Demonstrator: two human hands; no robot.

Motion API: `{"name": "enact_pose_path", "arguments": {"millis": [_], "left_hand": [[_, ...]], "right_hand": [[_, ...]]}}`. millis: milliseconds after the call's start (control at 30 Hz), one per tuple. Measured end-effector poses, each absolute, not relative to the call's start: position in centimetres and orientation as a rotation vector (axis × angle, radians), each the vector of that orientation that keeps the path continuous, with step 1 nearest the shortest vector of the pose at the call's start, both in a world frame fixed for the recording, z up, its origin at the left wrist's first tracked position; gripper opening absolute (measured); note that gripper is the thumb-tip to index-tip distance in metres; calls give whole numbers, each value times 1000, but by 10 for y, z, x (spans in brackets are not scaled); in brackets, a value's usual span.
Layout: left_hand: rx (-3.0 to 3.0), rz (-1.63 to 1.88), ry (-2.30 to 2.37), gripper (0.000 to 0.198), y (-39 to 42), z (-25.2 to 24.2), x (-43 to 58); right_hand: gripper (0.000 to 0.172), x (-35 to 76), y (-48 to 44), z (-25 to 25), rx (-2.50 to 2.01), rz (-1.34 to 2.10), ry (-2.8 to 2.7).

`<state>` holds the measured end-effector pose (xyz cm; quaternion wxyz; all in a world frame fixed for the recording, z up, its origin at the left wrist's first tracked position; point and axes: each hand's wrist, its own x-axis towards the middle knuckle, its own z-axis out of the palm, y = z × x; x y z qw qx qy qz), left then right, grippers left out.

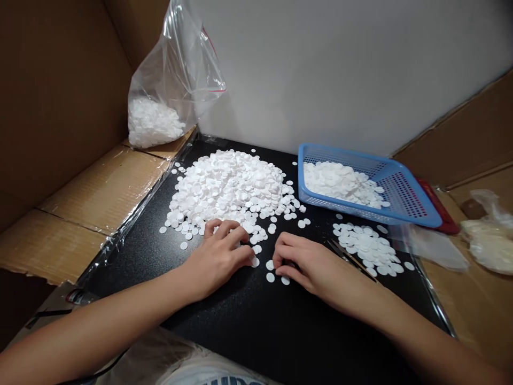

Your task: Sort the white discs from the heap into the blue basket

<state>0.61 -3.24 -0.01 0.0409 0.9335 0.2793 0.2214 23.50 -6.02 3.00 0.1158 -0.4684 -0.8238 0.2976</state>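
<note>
My left hand (226, 252) rests at the front edge of a large heap of small white round discs (230, 182), its fingers bent and apart. Its thumb tip touches a loose disc (255, 262). To the right, my right hand (298, 262) is curled low over the black table (240, 326), fingers bent inward beside a few single discs (270, 277). What lies between its fingertips, if anything, is hidden. Thin metal tweezers (352, 261) lie just behind the right wrist, next to a smaller spread of discs (366, 247).
A blue plastic basket (372, 215) holding more discs stands at the back right, over a red object (449, 224). On cardboard at the back left sits a clear bag (156, 120) of white pieces. Another bag (491, 240) lies far right. Cardboard walls flank both sides.
</note>
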Motion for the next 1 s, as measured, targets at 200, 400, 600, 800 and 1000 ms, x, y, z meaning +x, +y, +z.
{"name": "enact_pose_path", "arguments": {"millis": [200,400,600,800,1000], "left_hand": [[3058,619,703,12,-28,3,4],[3187,621,662,17,-29,2,2],[3145,687,640,16,-30,3,5],[2598,558,848,7,-34,20,2],[2643,521,861,5,-33,16,-4]], "right_hand": [[12,212,-64,15,-1398,663,-2317],[16,216,-63,9,-1413,714,-2210],[14,233,-59,22,-1303,712,-2419],[7,215,-61,15,-1359,633,-2347],[10,207,-61,8,-1421,774,-2252]]}}
